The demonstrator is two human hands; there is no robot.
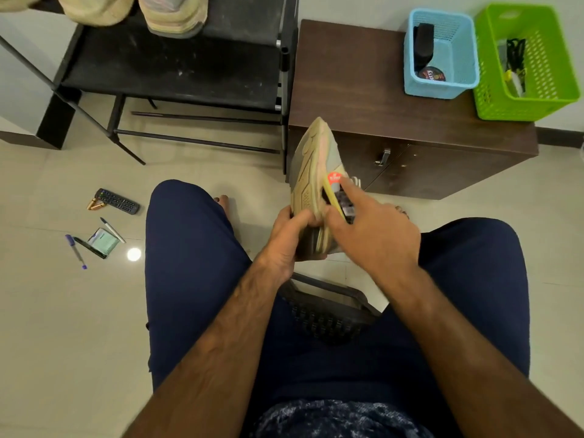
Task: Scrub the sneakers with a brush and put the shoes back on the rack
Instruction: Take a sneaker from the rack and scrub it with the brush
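I sit with a beige sneaker [311, 172] held upright between my knees, sole turned to the left. My left hand [289, 240] grips its heel end from the left. My right hand [373, 230] holds a brush [339, 197] with a yellow edge and a red label against the shoe's right side, index finger stretched along it. Another sneaker [172, 14] and a tan shoe [94, 9] stand on the black shoe rack [177, 67] at the top left.
A brown cabinet [395, 121] stands right of the rack, carrying a blue basket [442, 55] and a green basket [524, 61]. On the tile floor at the left lie a remote [118, 201], batteries, pens [76, 251] and a small packet. A black stool edge shows between my legs.
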